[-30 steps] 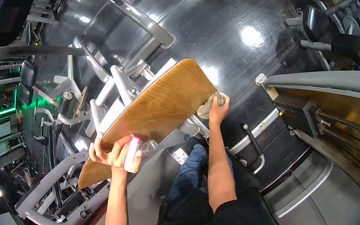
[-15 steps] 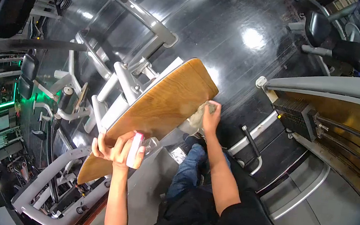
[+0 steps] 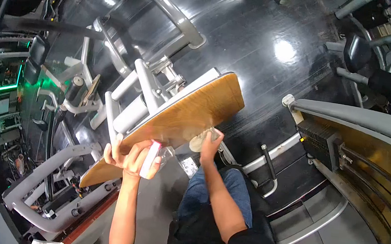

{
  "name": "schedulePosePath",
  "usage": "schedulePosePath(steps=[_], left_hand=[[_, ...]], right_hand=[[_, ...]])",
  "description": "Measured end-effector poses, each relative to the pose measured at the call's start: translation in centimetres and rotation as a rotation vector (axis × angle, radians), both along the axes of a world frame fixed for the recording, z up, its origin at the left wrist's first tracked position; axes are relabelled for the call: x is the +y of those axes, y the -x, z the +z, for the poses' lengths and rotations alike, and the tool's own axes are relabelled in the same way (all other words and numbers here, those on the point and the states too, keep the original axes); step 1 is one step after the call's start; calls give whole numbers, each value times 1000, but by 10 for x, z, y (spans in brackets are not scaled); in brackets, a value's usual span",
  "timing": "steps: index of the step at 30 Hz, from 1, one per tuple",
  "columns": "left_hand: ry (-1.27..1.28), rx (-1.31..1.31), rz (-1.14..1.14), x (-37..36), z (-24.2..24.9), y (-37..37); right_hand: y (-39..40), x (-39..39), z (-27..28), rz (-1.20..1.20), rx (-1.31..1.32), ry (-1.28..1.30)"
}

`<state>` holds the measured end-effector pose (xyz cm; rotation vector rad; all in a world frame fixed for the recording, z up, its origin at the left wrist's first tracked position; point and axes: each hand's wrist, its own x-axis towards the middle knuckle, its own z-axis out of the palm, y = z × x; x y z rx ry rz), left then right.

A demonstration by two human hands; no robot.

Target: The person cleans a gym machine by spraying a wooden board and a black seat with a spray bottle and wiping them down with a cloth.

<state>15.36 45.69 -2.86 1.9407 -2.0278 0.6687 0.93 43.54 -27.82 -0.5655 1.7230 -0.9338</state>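
Note:
A long wooden board [image 3: 192, 109] with a glossy brown face slants across the middle of the view, fixed to a grey machine frame. My right hand [image 3: 209, 148] is closed on a pale, crumpled cloth [image 3: 198, 141], which touches the board's near edge. At the board's lower left part, my left hand [image 3: 132, 157] is wrapped round a small clear bottle [image 3: 167, 155] with a white and pink part. The fingers of this hand lie over the board's face, and its far fingertips reach the other edge. My palm hides some of the bottle.
Grey tubular frame parts [image 3: 143, 85] stand just behind the board. To the right is a machine with a weight stack [image 3: 320, 141] and a curved silver bar [image 3: 318, 224]. Dark shiny floor [image 3: 261, 32] lies beyond, with other gym machines at the left.
My right hand has slid the cloth along the board's near edge, toward my left hand. The whole view has shifted slightly. My left hand keeps its hold on the bottle.

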Motion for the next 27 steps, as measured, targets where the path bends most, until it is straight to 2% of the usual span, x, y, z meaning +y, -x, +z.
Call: schedulePosePath(steps=[2,4,7,11,13,17,19,20,21,23,24,27], left_hand=[[-55,60,37,14,-14,-7],[-16,15,40,0,3,2],[54,-15,32,-8,4,3],[112,6,9,-7,1,0],[123,12,-4,-8,1,-1],[101,89,-64,-8,7,-2],[26,210,-122,-8,19,1],[8,276,-162,-6,23,0],[-47,343,-177,-3,28,0],[-118,488,-213,5,36,-2],[-110,480,-210,10,39,-3],[-141,687,-328,30,47,-5]], right_hand=[[20,-23,24,40,-164,-10],[36,-42,-5,77,61,116],[48,-73,-4,19,78,76],[25,-50,-4,-6,185,57],[8,-22,-12,-9,45,-43],[-3,11,3,42,-118,-57],[8,12,-16,62,-569,28],[15,8,-23,116,-600,101],[22,2,-13,157,-500,104],[32,-12,-16,95,-401,154],[35,-19,-16,67,-379,169],[26,-27,-10,57,-298,162]])
